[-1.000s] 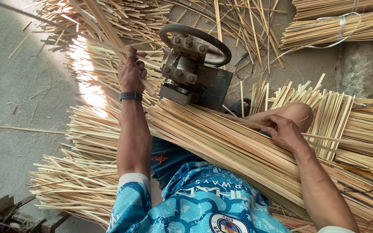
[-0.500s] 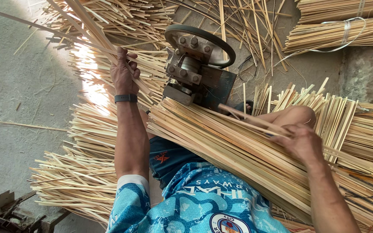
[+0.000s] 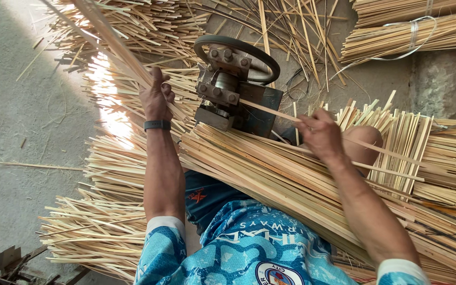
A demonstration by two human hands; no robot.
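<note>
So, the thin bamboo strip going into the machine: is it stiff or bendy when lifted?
Probably springy: the bamboo strip is long and very thin, held by the right hand. The strips in the left hand stand up almost straight, so fairly stiff. Likely light and easy to snap.

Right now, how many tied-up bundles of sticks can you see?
2. Both tied bundles lie at the top right, one above the other: the upper bundle at the frame edge, the lower bundle with a pale strap. Others may be hidden among the loose piles.

Tied bundles [image 3: 412,37] lie far right. Loose strips [image 3: 133,26] cover the concrete floor [image 3: 22,132] far left. Metal scrap [image 3: 6,264] sits near left.
</note>
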